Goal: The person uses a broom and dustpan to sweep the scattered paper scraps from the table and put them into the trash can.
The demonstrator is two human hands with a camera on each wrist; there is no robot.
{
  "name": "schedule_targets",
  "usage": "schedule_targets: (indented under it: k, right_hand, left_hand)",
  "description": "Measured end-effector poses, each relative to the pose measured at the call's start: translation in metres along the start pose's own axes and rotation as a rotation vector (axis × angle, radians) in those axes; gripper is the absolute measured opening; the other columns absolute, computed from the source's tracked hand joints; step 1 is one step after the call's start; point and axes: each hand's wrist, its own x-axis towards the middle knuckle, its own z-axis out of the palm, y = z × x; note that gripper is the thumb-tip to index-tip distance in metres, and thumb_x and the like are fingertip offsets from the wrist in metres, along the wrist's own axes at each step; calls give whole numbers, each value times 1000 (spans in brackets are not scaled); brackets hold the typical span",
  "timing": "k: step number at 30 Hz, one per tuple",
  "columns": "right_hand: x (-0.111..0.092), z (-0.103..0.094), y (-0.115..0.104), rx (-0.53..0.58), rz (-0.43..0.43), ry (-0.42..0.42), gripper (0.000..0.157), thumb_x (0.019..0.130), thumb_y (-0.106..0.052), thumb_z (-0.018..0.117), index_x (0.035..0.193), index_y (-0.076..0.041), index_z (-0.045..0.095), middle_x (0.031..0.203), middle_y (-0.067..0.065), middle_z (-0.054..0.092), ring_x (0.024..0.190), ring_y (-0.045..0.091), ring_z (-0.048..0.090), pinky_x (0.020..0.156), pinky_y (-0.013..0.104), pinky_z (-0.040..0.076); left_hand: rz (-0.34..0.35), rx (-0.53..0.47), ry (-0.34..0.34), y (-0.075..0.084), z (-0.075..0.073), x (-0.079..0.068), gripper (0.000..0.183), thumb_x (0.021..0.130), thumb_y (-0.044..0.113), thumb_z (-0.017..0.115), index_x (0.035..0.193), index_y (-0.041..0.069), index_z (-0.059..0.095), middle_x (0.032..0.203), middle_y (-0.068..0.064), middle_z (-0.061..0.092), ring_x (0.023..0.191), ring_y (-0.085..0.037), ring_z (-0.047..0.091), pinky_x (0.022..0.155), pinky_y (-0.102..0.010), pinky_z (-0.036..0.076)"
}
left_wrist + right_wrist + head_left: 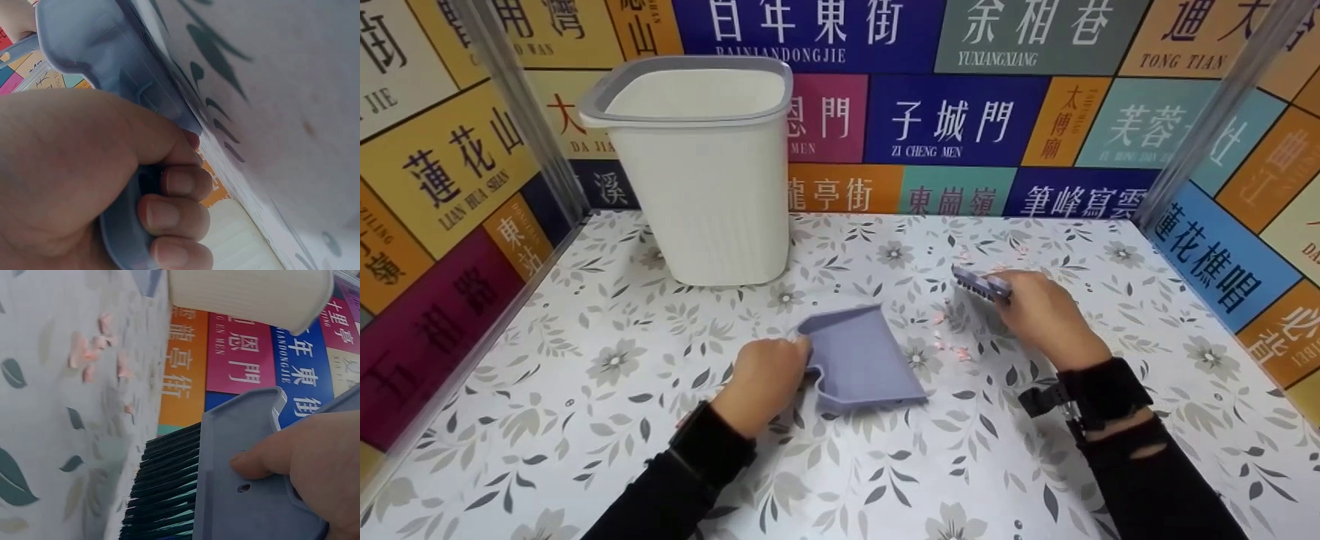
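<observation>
My left hand (765,379) grips the handle of a grey-blue dustpan (859,356), its fingers curled round it in the left wrist view. The pan lies on the tabletop with its wide lip toward the right. My right hand (1046,315) holds a small grey-blue hand brush (979,283), the thumb laid along its flat body in the right wrist view. Dark bristles (163,478) point toward the table; whether they touch it I cannot tell. Several pink scraps (81,351) lie scattered on the table, some between pan and brush, others beyond the brush.
A tall white bin (712,187) with a grey rim stands at the back left, behind the dustpan. Colourful panels with lettering (952,120) wall the table (607,450) at the back and both sides. A flower-and-leaf pattern covers the tabletop.
</observation>
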Motion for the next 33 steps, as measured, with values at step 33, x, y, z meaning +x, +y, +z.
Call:
schedule_targets:
  k: [33]
  right_hand:
    - [-15,-24,-31,171,-237,-369,18,100,-3,68,93,-18,72,81,-3,66,69,14,54,67,33,46]
  left_hand:
    - [10,16,154,1,-2,-6,11,92,8,74,90,8,63,64,-6,62,51,-21,59,44,-35,52]
